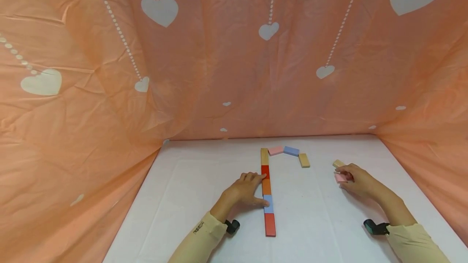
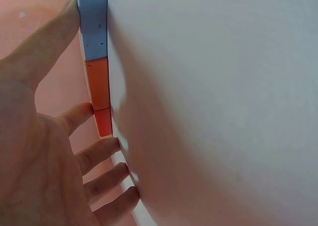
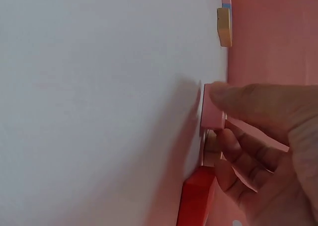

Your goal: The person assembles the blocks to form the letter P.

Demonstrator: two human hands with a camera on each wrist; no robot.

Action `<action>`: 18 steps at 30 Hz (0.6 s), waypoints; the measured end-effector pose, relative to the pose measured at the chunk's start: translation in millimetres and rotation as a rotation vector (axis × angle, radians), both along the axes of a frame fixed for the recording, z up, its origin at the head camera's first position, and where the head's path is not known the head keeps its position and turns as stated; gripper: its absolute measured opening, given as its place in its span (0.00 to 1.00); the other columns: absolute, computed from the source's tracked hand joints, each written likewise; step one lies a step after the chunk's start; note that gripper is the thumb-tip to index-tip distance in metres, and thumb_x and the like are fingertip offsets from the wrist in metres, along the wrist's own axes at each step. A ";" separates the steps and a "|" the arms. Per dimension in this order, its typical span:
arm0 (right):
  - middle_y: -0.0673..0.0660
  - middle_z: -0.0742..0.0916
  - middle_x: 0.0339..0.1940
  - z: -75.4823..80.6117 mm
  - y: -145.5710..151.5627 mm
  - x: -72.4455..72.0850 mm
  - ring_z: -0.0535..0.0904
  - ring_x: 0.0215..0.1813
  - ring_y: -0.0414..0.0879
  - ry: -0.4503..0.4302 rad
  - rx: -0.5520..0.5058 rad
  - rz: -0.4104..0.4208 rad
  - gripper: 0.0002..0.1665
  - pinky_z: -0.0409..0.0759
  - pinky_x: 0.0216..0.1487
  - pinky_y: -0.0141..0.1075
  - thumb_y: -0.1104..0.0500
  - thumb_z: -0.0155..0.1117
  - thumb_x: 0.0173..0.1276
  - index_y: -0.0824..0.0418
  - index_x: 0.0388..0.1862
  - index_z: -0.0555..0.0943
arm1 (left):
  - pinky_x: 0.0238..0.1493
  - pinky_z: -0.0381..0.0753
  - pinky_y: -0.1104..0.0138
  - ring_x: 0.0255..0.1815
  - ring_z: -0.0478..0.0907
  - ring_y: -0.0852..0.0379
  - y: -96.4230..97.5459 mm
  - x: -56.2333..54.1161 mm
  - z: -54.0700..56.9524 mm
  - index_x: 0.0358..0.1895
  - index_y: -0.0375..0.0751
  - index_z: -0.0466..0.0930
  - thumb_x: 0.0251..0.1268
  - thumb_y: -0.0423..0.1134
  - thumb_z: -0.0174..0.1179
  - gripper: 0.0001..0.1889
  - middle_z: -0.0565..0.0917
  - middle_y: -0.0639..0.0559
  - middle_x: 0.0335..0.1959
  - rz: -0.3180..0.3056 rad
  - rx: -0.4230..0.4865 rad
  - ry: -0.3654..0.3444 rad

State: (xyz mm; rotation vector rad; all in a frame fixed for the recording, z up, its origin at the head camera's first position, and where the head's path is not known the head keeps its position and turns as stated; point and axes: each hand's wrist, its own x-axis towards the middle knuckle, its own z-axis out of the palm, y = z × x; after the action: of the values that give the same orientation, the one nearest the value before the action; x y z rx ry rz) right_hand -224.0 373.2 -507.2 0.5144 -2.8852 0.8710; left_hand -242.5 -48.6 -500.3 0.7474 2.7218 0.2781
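Observation:
My left hand (image 1: pixel 245 190) lies beside a straight column of flat blocks, its fingers extended. Its index fingertip touches a red block (image 1: pixel 265 170) and its thumb tip a blue block (image 1: pixel 268 202). An orange block (image 2: pixel 98 84) sits between those two. At the column's near end is another red block (image 1: pixel 270 226), and at its far end a tan block (image 1: pixel 264 156). Off to the right, my right hand (image 1: pixel 357 181) pinches a pink block (image 3: pixel 212 107) between thumb and fingers. Just beyond that hand is a tan block (image 1: pixel 339 163), partly hidden. The right wrist view also shows a red block (image 3: pixel 195 198) below the fingers.
From the column's far end, a pink block (image 1: pixel 276 150), a blue block (image 1: pixel 291 151) and a tan block (image 1: pixel 304 160) curve rightward. All lie on a white-covered table (image 1: pixel 307 222). An orange curtain (image 1: pixel 234 60) with white hearts hangs behind and at both sides.

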 end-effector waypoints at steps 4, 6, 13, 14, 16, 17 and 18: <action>0.59 0.81 0.39 -2.9 -2.4 0.5 0.73 0.39 0.44 0.043 0.019 0.007 0.22 0.76 0.39 0.35 0.74 0.79 0.57 0.76 0.50 0.83 | 0.77 0.72 0.50 0.79 0.63 0.44 0.3 0.8 1.3 0.86 0.54 0.59 0.62 0.69 0.72 0.53 0.65 0.47 0.82 -0.002 -0.004 0.002; 0.59 0.81 0.39 -3.5 -3.6 1.0 0.74 0.39 0.44 0.044 0.033 0.002 0.20 0.77 0.39 0.36 0.75 0.77 0.58 0.76 0.49 0.83 | 0.76 0.73 0.50 0.79 0.63 0.44 0.5 1.3 1.8 0.86 0.54 0.59 0.62 0.69 0.72 0.53 0.66 0.47 0.81 -0.004 -0.004 0.003; 0.57 0.81 0.39 -6.0 -10.7 1.6 0.74 0.39 0.43 0.054 -0.009 0.013 0.18 0.77 0.38 0.35 0.74 0.78 0.59 0.73 0.48 0.83 | 0.76 0.73 0.49 0.79 0.63 0.45 1.2 1.8 1.5 0.86 0.55 0.59 0.62 0.70 0.72 0.53 0.65 0.47 0.82 0.000 -0.017 0.007; 0.55 0.81 0.38 -6.7 -12.1 1.5 0.74 0.39 0.42 0.054 -0.020 0.022 0.18 0.77 0.38 0.34 0.74 0.78 0.59 0.73 0.48 0.83 | 0.76 0.74 0.49 0.79 0.63 0.45 1.1 1.9 1.1 0.86 0.55 0.59 0.62 0.70 0.72 0.53 0.65 0.47 0.82 -0.001 -0.019 0.007; 0.54 0.81 0.38 -7.2 -14.8 1.4 0.73 0.39 0.41 0.049 -0.031 0.035 0.19 0.77 0.38 0.33 0.73 0.78 0.60 0.72 0.49 0.83 | 0.76 0.74 0.49 0.79 0.63 0.45 1.1 1.7 0.9 0.86 0.55 0.59 0.62 0.70 0.72 0.53 0.65 0.48 0.82 -0.001 -0.021 0.007; 0.53 0.81 0.38 -7.4 -16.3 1.1 0.73 0.38 0.40 0.051 -0.034 0.043 0.19 0.77 0.37 0.33 0.73 0.78 0.60 0.72 0.50 0.83 | 0.76 0.74 0.49 0.79 0.63 0.45 1.1 1.4 0.7 0.86 0.55 0.59 0.62 0.70 0.72 0.54 0.65 0.48 0.82 0.000 -0.022 0.008; 0.52 0.80 0.38 -7.3 -18.3 0.6 0.73 0.39 0.40 0.042 -0.038 0.048 0.19 0.78 0.37 0.33 0.72 0.78 0.61 0.72 0.51 0.83 | 0.76 0.74 0.49 0.79 0.63 0.45 1.1 1.1 0.6 0.86 0.55 0.59 0.62 0.70 0.72 0.53 0.65 0.48 0.82 0.001 -0.021 0.008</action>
State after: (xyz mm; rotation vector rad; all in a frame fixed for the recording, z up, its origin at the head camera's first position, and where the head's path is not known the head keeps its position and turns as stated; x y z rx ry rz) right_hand -223.4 354.9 -514.5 0.5938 -2.8233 0.9089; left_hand -241.4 -47.5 -499.7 0.7425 2.7281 0.2471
